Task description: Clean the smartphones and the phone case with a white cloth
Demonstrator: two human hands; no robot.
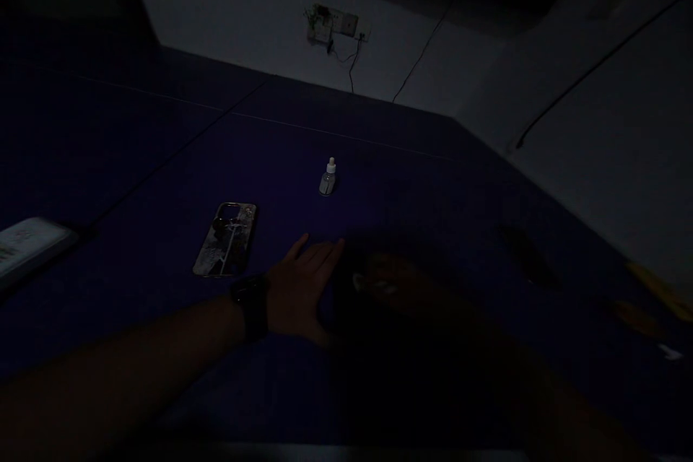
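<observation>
The scene is very dark. My left hand (300, 290), with a black watch (252, 296) at the wrist, lies low over the dark blue surface (281, 151). Its fingers stretch forward and the thumb stands apart; I see nothing held in it. Close on its right, my right hand (398, 280) sits in deep shadow. Those fingers look curled, but whatever they hold is lost in the dark. Beyond both hands a small clear dropper bottle (327, 182) with a white top stands upright. A patterned phone case (226, 240) rests flat to the left of my left hand.
At the left edge is a white box-like object (29, 245). A dark flat object (528, 256) and a yellowish item (657, 289) lie to the right. Sockets (343, 23) with cords are on the back wall; a dark cable (600, 68) runs along the right wall.
</observation>
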